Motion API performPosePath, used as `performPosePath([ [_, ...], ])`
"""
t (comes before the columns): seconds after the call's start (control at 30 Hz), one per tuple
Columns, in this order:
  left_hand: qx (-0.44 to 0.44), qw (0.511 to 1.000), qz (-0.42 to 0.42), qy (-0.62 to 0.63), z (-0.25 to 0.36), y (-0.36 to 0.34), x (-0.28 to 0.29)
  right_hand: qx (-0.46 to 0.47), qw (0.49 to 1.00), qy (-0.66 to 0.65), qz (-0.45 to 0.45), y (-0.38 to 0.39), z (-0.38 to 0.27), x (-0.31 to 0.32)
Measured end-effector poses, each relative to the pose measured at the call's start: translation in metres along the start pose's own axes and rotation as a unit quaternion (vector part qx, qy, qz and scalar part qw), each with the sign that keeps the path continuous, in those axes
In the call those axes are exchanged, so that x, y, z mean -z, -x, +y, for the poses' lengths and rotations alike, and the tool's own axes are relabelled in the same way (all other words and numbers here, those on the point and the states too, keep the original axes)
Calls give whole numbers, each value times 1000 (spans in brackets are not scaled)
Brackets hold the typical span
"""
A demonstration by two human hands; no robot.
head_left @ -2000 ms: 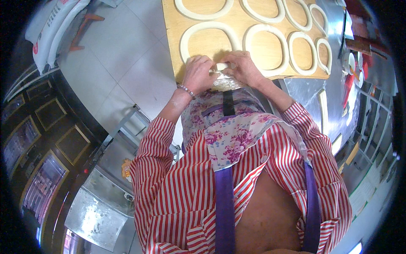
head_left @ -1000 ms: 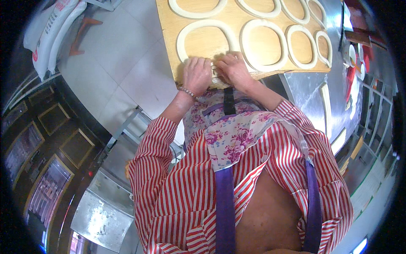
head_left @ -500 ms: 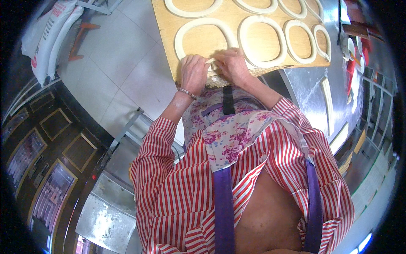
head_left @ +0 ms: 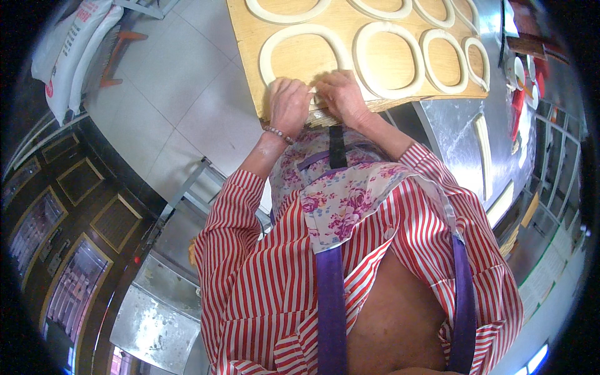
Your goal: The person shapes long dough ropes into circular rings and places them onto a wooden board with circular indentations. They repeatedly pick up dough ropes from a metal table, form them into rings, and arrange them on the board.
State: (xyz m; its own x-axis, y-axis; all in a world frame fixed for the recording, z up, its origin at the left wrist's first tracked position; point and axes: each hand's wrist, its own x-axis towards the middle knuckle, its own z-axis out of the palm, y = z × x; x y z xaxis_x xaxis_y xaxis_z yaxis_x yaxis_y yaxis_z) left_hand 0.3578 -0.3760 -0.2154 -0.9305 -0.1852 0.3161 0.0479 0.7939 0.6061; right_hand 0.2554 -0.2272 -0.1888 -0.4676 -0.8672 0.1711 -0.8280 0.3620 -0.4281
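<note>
A yellow wooden board (head_left: 249, 45) carries several pale dough rings (head_left: 387, 94). At the board's near left, my left hand (head_left: 289, 106) and my right hand (head_left: 339, 97) meet on the front part of a dough ring (head_left: 344, 50), both with curled fingers pressed on the dough. The piece between them is mostly hidden by my fingers. A ribbed, pale woven edge shows just below my hands along the board's front.
A steel counter (head_left: 450, 131) at the right holds a long dough strip (head_left: 482, 156), white bowls (head_left: 517, 72) and red items. White sacks (head_left: 69, 56) stand at the upper left above tiled floor (head_left: 162, 87). A dark panelled door (head_left: 62, 212) and a steel surface (head_left: 150, 319) are at the lower left.
Over the last two seconds my hands have shifted slightly up the view, and their fingers have lowered onto the ring, covering the white piece that showed between them.
</note>
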Motion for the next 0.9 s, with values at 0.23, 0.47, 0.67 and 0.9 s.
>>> performPosePath([
  [0.23,-13,999,-30,-20,-1,-2,3,5,1000,-3,-17,-3,0,5],
  [0.47,9,995,-92,-33,-11,-2,20,-21,997,-43,-52,-4,-2,5],
  [0.67,16,996,-83,5,-17,3,17,37,998,-42,-23,-4,2,-10],
  [0.9,22,997,-72,28,-20,1,13,59,994,-25,-86,-14,2,-3],
])
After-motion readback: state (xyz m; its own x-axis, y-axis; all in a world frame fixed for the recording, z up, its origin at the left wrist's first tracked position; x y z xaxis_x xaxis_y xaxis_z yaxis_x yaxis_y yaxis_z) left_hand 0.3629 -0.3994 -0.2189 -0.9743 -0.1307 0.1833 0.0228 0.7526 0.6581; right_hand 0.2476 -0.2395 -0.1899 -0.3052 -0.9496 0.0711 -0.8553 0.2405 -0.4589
